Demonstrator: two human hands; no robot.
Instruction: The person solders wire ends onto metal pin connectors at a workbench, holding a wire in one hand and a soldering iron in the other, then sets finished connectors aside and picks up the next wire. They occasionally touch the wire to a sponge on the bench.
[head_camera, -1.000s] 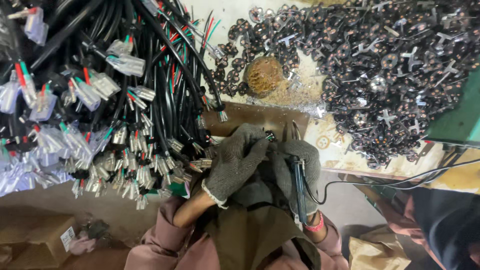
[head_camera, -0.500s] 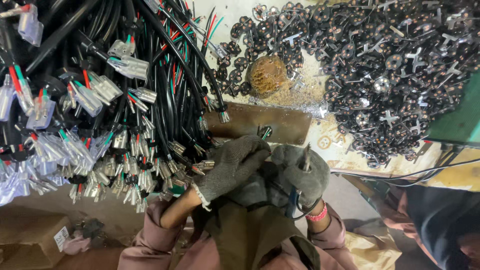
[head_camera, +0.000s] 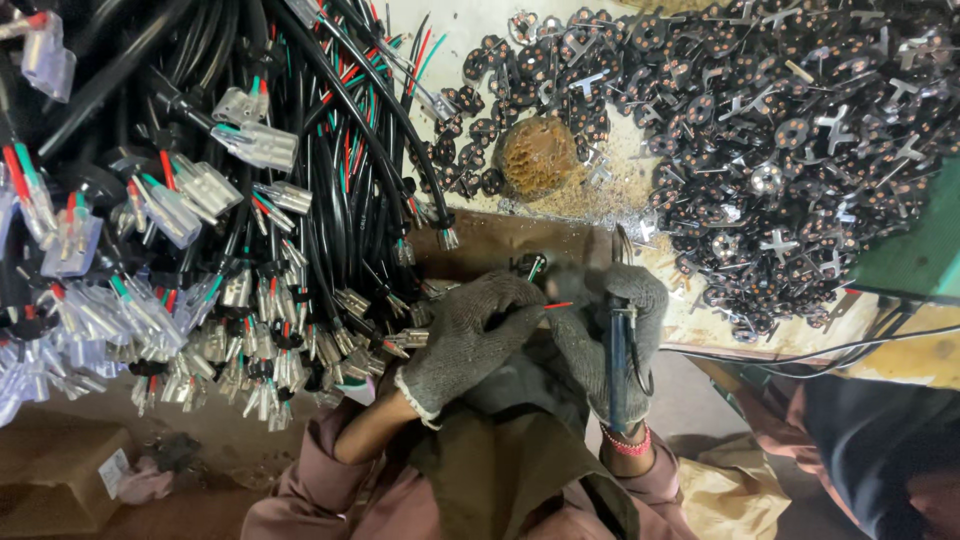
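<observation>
Left hand (head_camera: 470, 335), gloved, pinches a red wire (head_camera: 557, 305) at the desk's (head_camera: 480, 30) near edge. Right hand (head_camera: 615, 330) grips a blue-handled tool (head_camera: 619, 365) just beside it. Cable bundle (head_camera: 200, 200) lies left.

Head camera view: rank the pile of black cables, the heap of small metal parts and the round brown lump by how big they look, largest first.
1. Pile of black cables
2. Heap of small metal parts, nearly as large
3. Round brown lump, far smaller
</observation>
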